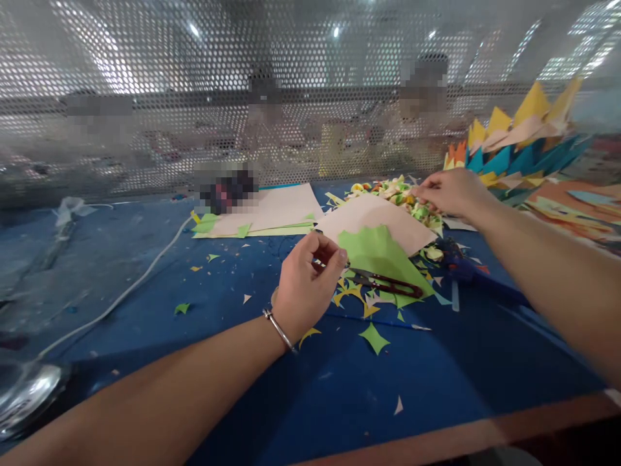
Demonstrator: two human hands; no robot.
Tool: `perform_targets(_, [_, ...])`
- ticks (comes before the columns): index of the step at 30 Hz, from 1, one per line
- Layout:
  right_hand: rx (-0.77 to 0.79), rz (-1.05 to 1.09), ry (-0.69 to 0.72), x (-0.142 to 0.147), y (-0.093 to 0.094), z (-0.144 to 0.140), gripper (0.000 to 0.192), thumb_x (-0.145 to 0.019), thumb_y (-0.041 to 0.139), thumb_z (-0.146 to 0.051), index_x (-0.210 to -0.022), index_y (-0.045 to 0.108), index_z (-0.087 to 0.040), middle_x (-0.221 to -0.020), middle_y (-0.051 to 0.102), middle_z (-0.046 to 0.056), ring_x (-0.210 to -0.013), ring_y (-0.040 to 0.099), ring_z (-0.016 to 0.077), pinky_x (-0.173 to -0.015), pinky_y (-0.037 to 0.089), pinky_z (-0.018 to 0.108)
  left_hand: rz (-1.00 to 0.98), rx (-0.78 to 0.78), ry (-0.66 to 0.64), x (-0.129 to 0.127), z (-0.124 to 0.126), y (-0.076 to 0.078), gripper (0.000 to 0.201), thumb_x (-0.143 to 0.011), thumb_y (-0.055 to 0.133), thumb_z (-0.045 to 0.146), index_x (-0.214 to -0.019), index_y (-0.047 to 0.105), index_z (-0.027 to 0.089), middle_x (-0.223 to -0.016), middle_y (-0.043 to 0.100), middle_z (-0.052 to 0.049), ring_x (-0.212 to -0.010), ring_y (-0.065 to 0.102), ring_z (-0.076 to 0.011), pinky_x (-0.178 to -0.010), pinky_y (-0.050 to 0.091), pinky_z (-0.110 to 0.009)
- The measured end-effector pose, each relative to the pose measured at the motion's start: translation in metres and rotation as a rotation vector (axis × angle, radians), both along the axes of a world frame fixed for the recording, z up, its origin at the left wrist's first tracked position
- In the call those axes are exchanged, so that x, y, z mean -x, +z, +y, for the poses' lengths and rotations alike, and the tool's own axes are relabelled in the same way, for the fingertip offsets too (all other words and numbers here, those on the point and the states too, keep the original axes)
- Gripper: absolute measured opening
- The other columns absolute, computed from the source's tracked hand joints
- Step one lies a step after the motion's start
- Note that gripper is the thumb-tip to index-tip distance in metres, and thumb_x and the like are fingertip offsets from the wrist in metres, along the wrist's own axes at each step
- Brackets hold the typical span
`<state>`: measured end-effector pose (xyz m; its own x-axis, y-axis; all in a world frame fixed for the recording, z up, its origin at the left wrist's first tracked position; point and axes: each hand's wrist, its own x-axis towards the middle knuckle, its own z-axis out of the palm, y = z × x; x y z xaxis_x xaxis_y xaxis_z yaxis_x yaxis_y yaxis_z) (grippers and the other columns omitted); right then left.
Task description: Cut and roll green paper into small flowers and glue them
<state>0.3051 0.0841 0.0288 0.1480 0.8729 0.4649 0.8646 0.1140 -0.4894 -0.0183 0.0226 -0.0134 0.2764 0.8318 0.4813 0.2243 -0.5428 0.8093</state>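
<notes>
mid paper-cutting, by my read. my left hand (pixel 305 285) pinches the near corner of the green sheet (pixel 383 255), fingers closed narrow on its edge, mid-counter. the sheet lies partly over a pink sheet (pixel 373 220) and partly over the snips (pixel 388 283), which rest on the counter (pixel 233 362) among scraps (pixel 373 336).

my right hand (pixel 449 192) is out at the far side, fingers curled into the pile (pixel 398 194) of small crumpled paper bits; cannot tell if it holds one.

next move, i judge: needs the green sheet lifted clear so the snips can be taken up.

hard to read: snip blades hidden under the green. a blurred dark item sits on the far sheets. stacked cut paper at the far right corner is cut off by the frame. people behind the mesh screen are indistinct.
</notes>
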Motion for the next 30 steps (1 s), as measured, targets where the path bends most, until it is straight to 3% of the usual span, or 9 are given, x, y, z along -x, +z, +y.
perform_targets(3, [0.065, -0.147, -0.091, 0.007, -0.009, -0.007, 0.026, -0.074, 0.079, -0.030, -0.054, 0.065, -0.022, -0.050, 0.057, 0.002, -0.049, 0.046, 0.0149, -0.053, 0.028, 0.031, -0.005, 0.006, -0.011, 0.000, 0.000, -0.001, 0.013, -0.086, 0.060, 0.021, -0.074, 0.055, 0.021, -0.070, 0.062, 0.000, -0.058, 0.054, -0.0107, -0.047, 0.044, -0.023])
perform_targets(6, [0.118, -0.228, -0.092, 0.020, -0.012, -0.016, 0.022, -0.076, 0.076, -0.034, -0.060, 0.069, -0.021, -0.056, 0.060, 0.002, -0.053, 0.043, 0.0121, -0.056, 0.027, 0.032, -0.008, 0.019, -0.022, -0.001, 0.002, -0.003, 0.014, -0.086, 0.060, 0.022, -0.073, 0.054, 0.022, -0.070, 0.063, -0.001, -0.061, 0.056, -0.0119, -0.048, 0.044, -0.024])
perform_targets(12, [0.175, -0.252, -0.089, 0.033, -0.010, -0.025, 0.019, -0.080, 0.070, -0.034, -0.072, 0.074, -0.018, -0.068, 0.068, 0.006, -0.058, 0.047, 0.0117, -0.060, 0.032, 0.032, 0.004, 0.048, -0.035, -0.003, 0.003, -0.007, 0.010, -0.085, 0.061, 0.022, -0.077, 0.056, 0.021, -0.076, 0.068, -0.003, -0.065, 0.059, -0.0133, -0.051, 0.047, -0.025])
perform_targets(17, [0.186, -0.243, -0.174, 0.033, -0.009, -0.027, 0.018, -0.079, 0.070, -0.032, -0.079, 0.073, -0.014, -0.078, 0.070, 0.011, -0.064, 0.048, 0.0135, -0.063, 0.034, 0.032, 0.007, 0.038, -0.017, -0.002, 0.005, -0.006, 0.010, -0.084, 0.061, 0.021, -0.076, 0.056, 0.021, -0.075, 0.067, -0.001, -0.067, 0.060, -0.0132, -0.053, 0.048, -0.025])
perform_targets(21, [0.197, -0.232, -0.160, 0.030, -0.015, -0.030, 0.022, -0.081, 0.068, -0.035, -0.087, 0.074, -0.015, -0.084, 0.071, 0.010, -0.066, 0.048, 0.0138, -0.064, 0.033, 0.032, 0.030, 0.004, -0.017, -0.001, 0.005, -0.005, 0.010, -0.084, 0.061, 0.020, -0.075, 0.057, 0.021, -0.074, 0.066, -0.001, -0.066, 0.060, -0.0128, -0.053, 0.047, -0.025])
perform_targets(25, [0.196, -0.213, -0.124, 0.029, -0.018, -0.031, 0.023, -0.081, 0.068, -0.038, -0.084, 0.072, -0.016, -0.080, 0.068, 0.008, -0.065, 0.046, 0.0134, -0.064, 0.031, 0.032, 0.049, -0.022, -0.026, 0.000, 0.006, -0.004, 0.010, -0.084, 0.060, 0.019, -0.075, 0.057, 0.021, -0.074, 0.067, -0.001, -0.065, 0.059, -0.0124, -0.052, 0.045, -0.024])
perform_targets(30, [0.210, -0.127, -0.110, 0.029, -0.014, -0.031, 0.014, -0.075, 0.075, -0.029, -0.078, 0.070, -0.016, -0.060, 0.061, 0.001, -0.054, 0.047, 0.0125, -0.059, 0.031, 0.030, 0.096, -0.030, 0.000, 0.000, 0.008, -0.004, 0.010, -0.084, 0.061, 0.019, -0.075, 0.057, 0.021, -0.074, 0.067, -0.001, -0.065, 0.059, -0.0117, -0.053, 0.044, -0.023])
